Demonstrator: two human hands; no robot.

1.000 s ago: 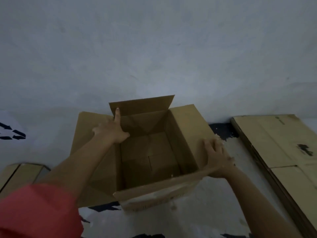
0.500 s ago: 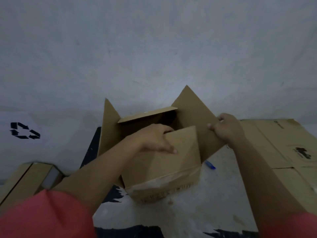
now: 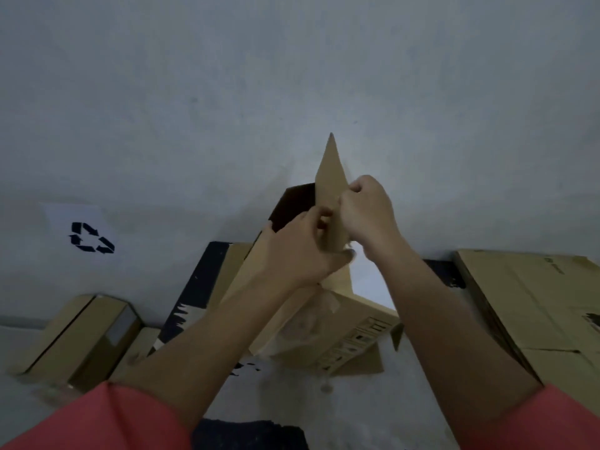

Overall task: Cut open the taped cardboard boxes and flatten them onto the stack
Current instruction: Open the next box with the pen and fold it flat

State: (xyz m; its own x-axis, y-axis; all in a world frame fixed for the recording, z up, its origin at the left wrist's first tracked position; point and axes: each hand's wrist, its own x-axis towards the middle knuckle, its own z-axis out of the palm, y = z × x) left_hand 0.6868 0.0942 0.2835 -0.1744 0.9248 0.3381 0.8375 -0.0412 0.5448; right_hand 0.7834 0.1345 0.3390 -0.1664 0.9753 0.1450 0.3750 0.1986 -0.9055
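Both hands pinch one raised flap point(image 3: 330, 177) of the opened cardboard box point(image 3: 341, 332). Left hand point(image 3: 302, 251) closes on the flap's near edge; right hand point(image 3: 367, 212) clamps it from the far side, knuckles just beside the left fingertips. Flap points up above the grip. Box body hangs tilted below the grip, tape remnants on its face. Flattened cardboard stack point(image 3: 532, 306) lies right of the grip; closed boxes point(image 3: 84, 332) lower left, under a recycling sign point(image 3: 91, 238).

Pale floor point(image 3: 341, 404), flattened cardboard stack point(image 3: 532, 306) right, small boxes point(image 3: 81, 336) left, dark-printed sheet point(image 3: 201, 287) between.
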